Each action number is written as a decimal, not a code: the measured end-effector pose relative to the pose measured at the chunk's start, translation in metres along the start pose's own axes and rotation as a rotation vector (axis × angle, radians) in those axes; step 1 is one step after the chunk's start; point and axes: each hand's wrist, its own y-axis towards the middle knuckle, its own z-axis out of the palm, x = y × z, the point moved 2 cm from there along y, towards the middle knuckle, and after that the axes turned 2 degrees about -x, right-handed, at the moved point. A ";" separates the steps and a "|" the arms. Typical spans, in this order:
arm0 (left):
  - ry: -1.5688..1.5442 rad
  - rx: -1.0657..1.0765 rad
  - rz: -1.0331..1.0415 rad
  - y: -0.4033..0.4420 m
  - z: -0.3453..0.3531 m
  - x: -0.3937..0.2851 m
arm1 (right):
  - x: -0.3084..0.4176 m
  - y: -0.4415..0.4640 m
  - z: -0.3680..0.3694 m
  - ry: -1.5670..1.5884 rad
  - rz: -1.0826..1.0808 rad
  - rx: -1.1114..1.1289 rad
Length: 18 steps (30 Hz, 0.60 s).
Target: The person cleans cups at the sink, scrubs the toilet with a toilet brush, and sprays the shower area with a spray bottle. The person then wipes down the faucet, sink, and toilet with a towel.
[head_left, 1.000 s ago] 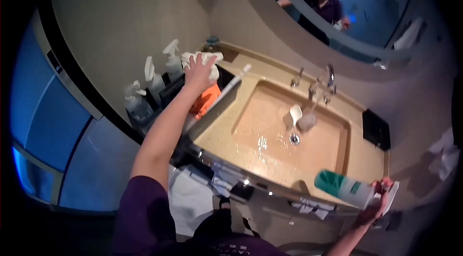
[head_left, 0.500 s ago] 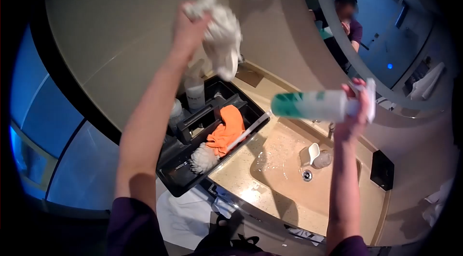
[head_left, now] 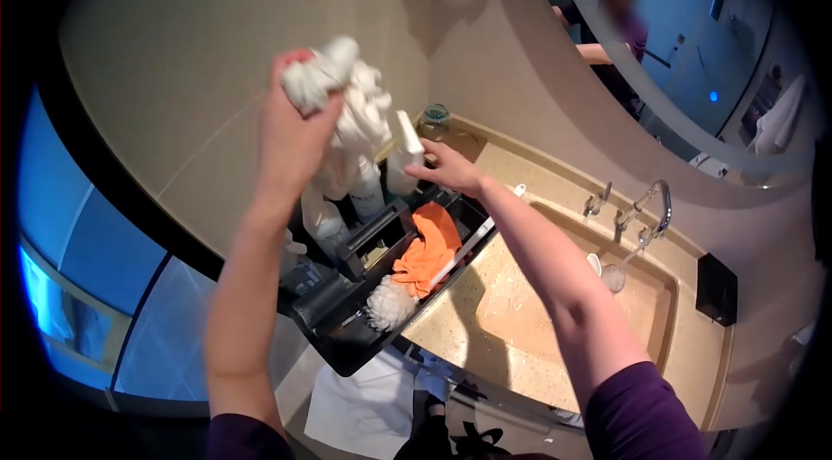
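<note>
My left hand (head_left: 295, 126) is closed around a bunched white cloth (head_left: 364, 113), raised over the black caddy (head_left: 347, 356). At the caddy's far end stands a white-topped spray bottle (head_left: 402, 167), roughly upright. My right hand (head_left: 452, 170) has its thumb and fingers at the bottle's neck; the bottle's lower part is hidden. Inside the caddy lie an orange cloth (head_left: 426, 247) and a fluffy white duster head (head_left: 390, 304), with a white stick (head_left: 472, 243) beside them. Other bottles (head_left: 367, 191) stand along its left side, partly behind the cloth.
Right of the caddy is a beige sink (head_left: 529, 313) with a chrome faucet (head_left: 660, 204); a white cup and a greyish item sit in it. A glass jar (head_left: 435, 122) stands in the back corner. A black box (head_left: 717, 289) is at the right, below a round mirror (head_left: 659, 113).
My right hand has carried the spray bottle from over the sink leftward to the caddy and turned it upright. My left hand has lowered the white cloth and moved it slightly left.
</note>
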 end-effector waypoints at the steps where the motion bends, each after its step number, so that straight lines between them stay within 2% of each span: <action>1: 0.035 0.066 -0.047 -0.010 0.007 0.007 | -0.006 -0.014 -0.006 -0.124 0.094 0.025; 2: 0.151 0.176 -0.008 -0.019 0.013 0.013 | -0.003 -0.028 -0.016 -0.407 0.065 0.095; 3: 0.265 0.288 0.034 -0.029 0.021 0.018 | -0.005 -0.045 -0.029 -0.717 0.301 0.346; 4: 0.362 0.410 0.100 -0.040 0.029 0.027 | -0.007 -0.064 -0.036 -0.923 0.373 0.488; 5: 0.457 0.532 0.174 -0.052 0.037 0.037 | -0.015 -0.090 -0.041 -1.024 0.395 0.440; 7: 0.672 0.807 0.164 -0.077 0.055 0.051 | -0.042 -0.123 -0.052 -1.129 -0.088 0.208; 9: 0.850 0.826 0.280 -0.091 0.067 0.054 | -0.007 -0.132 -0.068 -1.093 -0.199 0.293; 10: 0.886 0.791 0.313 -0.093 0.070 0.060 | 0.020 -0.144 -0.079 -1.066 -0.313 0.174; 11: 0.871 0.828 0.247 -0.088 0.071 0.059 | 0.051 -0.160 -0.093 -1.097 -0.418 0.041; 14: 0.803 0.836 0.182 -0.081 0.068 0.061 | 0.109 -0.231 -0.137 -1.146 -0.258 -0.154; 16: 0.714 0.864 0.221 -0.078 0.067 0.063 | 0.131 -0.303 -0.161 -1.083 -0.037 -0.229; 17: 0.601 0.903 0.273 -0.080 0.069 0.069 | 0.129 -0.347 -0.171 -1.003 0.103 -0.197; 18: 0.587 0.936 0.352 -0.085 0.071 0.061 | 0.128 -0.394 -0.169 -0.752 0.315 -0.252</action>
